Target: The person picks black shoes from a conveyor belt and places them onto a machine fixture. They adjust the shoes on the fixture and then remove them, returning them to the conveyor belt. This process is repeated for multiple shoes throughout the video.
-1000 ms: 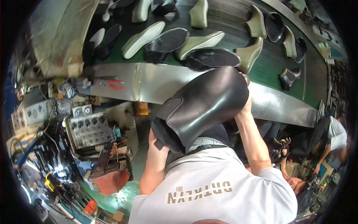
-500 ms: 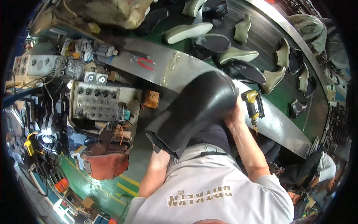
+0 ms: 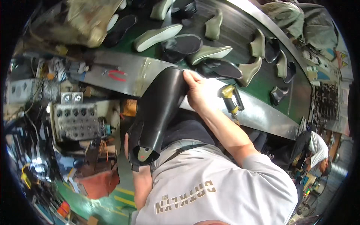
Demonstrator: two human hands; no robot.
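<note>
A black leather boot upper (image 3: 159,108) is held in front of my body, its open shaft end toward me. Inside that opening a pale greenish last (image 3: 143,154) shows. My right hand (image 3: 194,88) is closed on the far right end of the boot, thumb and fingers pinching its edge. On the near left side, my left hand (image 3: 126,141) supports the shaft; most of its fingers are hidden behind the leather. A yellow air stapler (image 3: 231,98) lies on the metal ledge (image 3: 262,114), to the right of my right hand.
Across the ledge, a dark green conveyor (image 3: 258,88) carries several pale shoe lasts (image 3: 157,36) and black uppers (image 3: 218,68). Red-handled pliers (image 3: 117,75) lie on the ledge. At left stands a machine with a knobbed metal plate (image 3: 76,118) above a red-brown bag (image 3: 98,183). Another person (image 3: 318,150) is at far right.
The boot has turned more upright, so its opening and the last inside now show. My right hand has moved left with it, its thumb now visible. The whole view has shifted.
</note>
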